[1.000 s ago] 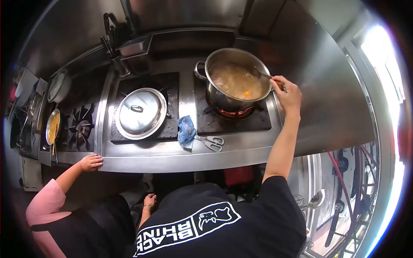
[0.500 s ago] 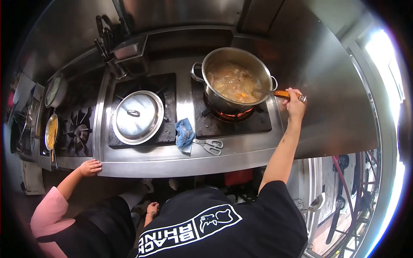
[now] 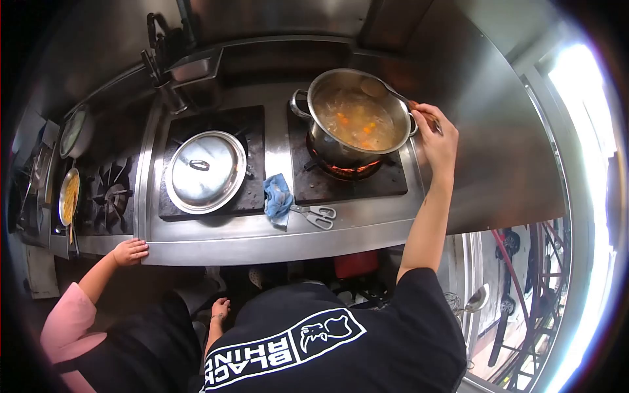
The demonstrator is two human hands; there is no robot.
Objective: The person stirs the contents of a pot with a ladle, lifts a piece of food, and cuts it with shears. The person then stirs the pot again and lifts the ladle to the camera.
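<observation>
My right hand (image 3: pixel 436 139) is closed around the brown handle of a cooking spoon (image 3: pixel 373 88) at the right rim of a large steel pot (image 3: pixel 320 135). The spoon's bowl is raised near the back inside wall, above a cloudy soup (image 3: pixel 357 128) with orange pieces. Orange flames glow beneath the pot. Hanging low beside my body, my left hand (image 3: pixel 221 308) looks loosely open and holds nothing I can see. Nearest to it is the counter's front edge (image 3: pixel 255 249).
A domed lid (image 3: pixel 206 171) rests on the middle burner, beside a blue cloth (image 3: pixel 278 198) and scissors (image 3: pixel 317 215). A co-worker's hand (image 3: pixel 130 251) lies on the counter edge. Farther left is a pan of yellow food (image 3: pixel 69 200); a utensil holder (image 3: pixel 171 98) stands behind.
My right hand has moved up and slightly left. The spoon has shifted from the pot's front right to its back, its bowl now showing. The view has shifted slightly.
</observation>
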